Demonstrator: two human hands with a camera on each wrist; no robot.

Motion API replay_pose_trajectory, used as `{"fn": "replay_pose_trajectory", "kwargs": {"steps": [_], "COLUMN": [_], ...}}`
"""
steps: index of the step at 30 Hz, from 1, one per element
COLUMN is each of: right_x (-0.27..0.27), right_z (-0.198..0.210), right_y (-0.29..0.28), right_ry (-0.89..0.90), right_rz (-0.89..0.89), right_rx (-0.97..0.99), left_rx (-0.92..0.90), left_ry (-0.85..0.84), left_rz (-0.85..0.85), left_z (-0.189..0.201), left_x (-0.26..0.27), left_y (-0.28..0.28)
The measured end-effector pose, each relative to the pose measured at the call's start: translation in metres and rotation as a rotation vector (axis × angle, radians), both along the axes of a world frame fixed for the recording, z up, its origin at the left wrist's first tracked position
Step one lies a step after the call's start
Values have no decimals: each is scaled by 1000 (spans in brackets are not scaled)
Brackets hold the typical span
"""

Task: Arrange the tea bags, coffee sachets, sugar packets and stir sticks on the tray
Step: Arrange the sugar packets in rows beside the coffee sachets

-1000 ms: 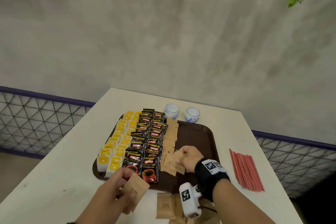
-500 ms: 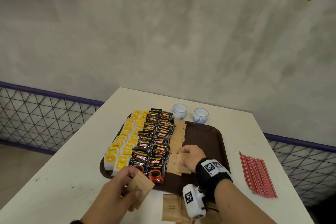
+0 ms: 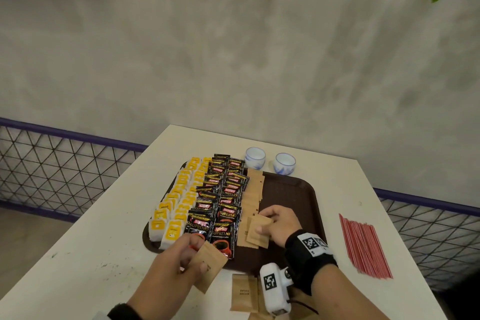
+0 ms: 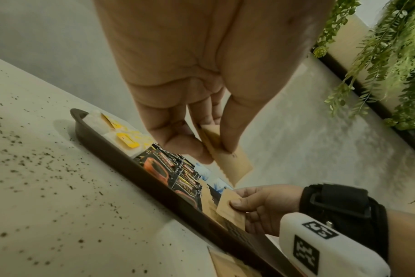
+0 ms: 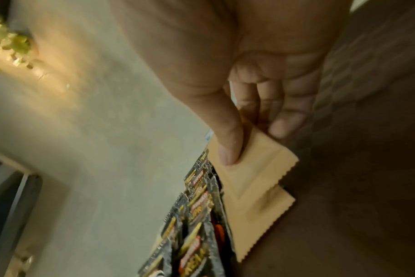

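A dark brown tray (image 3: 298,189) holds rows of yellow-tagged tea bags (image 3: 176,202), black coffee sachets (image 3: 223,205) and a column of brown sugar packets (image 3: 253,189). My right hand (image 3: 275,226) pinches a brown sugar packet (image 3: 259,231) low over the near end of that column; in the right wrist view the thumb lies on the packet (image 5: 256,159). My left hand (image 3: 171,265) pinches another brown sugar packet (image 3: 207,265) at the tray's near edge, also seen between thumb and fingers as the packet (image 4: 230,163). Red stir sticks (image 3: 363,244) lie on the table, right of the tray.
Two small white-and-blue cups (image 3: 255,161) stand just beyond the tray's far edge. Loose brown sugar packets (image 3: 244,296) lie on the white table (image 3: 78,254) near me. A mesh railing (image 3: 52,171) runs behind the table, with a grey wall beyond.
My right hand has kept its sugar packet low at the near end of the sugar column with little shift. My left hand still holds its packet by the tray's near edge.
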State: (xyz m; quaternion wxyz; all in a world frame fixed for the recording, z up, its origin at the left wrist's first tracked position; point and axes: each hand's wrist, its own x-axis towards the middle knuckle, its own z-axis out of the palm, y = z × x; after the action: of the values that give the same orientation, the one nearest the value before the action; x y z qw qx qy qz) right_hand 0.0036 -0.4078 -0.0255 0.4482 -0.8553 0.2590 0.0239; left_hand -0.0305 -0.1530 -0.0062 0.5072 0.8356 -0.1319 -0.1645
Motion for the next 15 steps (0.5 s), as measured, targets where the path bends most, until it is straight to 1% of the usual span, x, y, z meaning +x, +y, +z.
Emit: {"fn": "replay_pose_trajectory", "kwargs": {"steps": [3, 6, 9, 12, 15], "right_x": [0, 2, -1, -8, -19], "right_z": [0, -5, -7, -5, 3], "right_y": [5, 14, 22, 16, 2], "right_ry": [1, 31, 15, -7, -59], "right_rz": [-1, 28, 67, 95, 56], "right_rx": [53, 15, -23, 78, 199], "left_rx": [-14, -49, -66, -73, -90], "left_ry": [6, 24, 26, 28, 39], "left_rz": [-3, 4, 5, 5, 9], "left_z": [1, 3, 5, 5, 5], "left_x": [1, 2, 4, 7, 9], "left_y": [-5, -9, -8, -4, -4]}}
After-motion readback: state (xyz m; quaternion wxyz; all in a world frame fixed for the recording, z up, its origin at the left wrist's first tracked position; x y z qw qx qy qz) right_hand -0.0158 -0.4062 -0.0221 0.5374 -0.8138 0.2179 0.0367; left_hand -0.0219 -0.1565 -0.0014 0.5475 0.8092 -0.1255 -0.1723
